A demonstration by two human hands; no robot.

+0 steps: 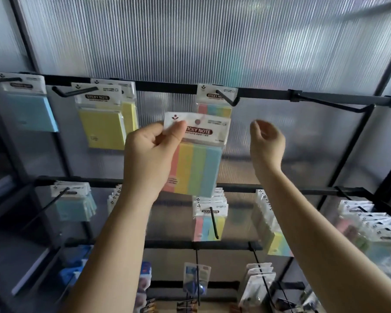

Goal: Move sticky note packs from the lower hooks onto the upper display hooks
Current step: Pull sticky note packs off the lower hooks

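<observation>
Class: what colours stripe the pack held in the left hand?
Pink, yellow, green and blue stripes on the pack; head view.

I am standing at a stationery shop display.
Black rails [167, 88] are carrying hooks [227, 98] hung with packaged sticky note packs [99, 123], more stock [210, 213] is crowding the lower pegs, and a ribbed translucent panel [190, 41] is backing the rack.

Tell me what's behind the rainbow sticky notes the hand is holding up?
Behind the held pack, another striped pack hangs on the upper hook; only its top shows. The left hand covers the held pack's left edge.
</observation>
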